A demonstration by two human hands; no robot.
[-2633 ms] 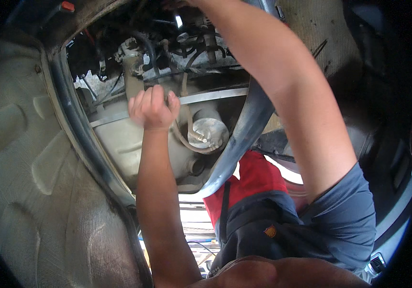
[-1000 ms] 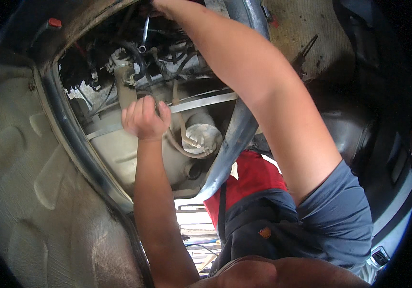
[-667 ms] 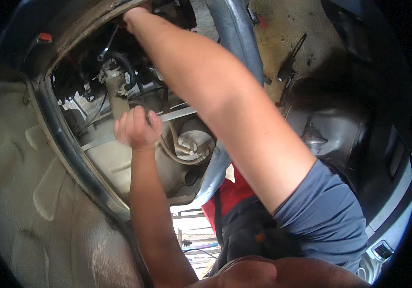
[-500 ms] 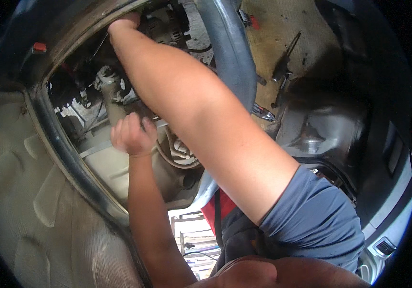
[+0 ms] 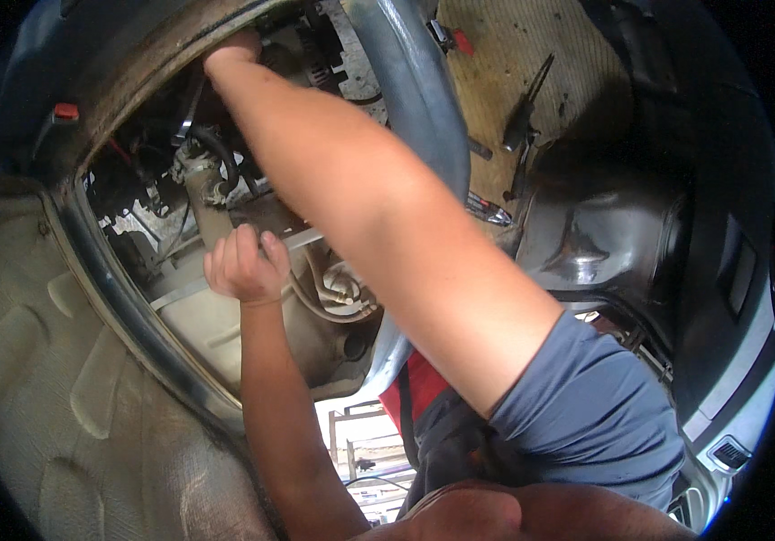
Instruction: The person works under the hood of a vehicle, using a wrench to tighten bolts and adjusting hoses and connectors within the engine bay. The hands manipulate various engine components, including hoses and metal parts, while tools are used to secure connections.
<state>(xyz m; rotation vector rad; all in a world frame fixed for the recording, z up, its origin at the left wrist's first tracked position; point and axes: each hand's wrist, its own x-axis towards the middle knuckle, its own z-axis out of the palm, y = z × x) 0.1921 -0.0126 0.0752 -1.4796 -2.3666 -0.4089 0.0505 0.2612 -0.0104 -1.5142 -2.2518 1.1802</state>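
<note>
As left hand [image 5: 246,264] curls, right hand [image 5: 234,49] reaches to far edge of opening [image 5: 103,242]

While the right hand's fingers stay out of sight, a wrench [image 5: 191,110] slants down from beside it, its lower end near the top of a pipe [image 5: 207,209]; whether the grip is clamped on the wrench cannot be told. The left hand, fingers folded in and thumb near them, is at a metal strip [image 5: 174,292], its hold unclear. A pale tank [image 5: 214,344] lies below, a hose [image 5: 308,305] to the hand's right. Tools [image 5: 520,126] rest on the tan floor [image 5: 577,54] beyond a blue beam [image 5: 415,99].
</note>
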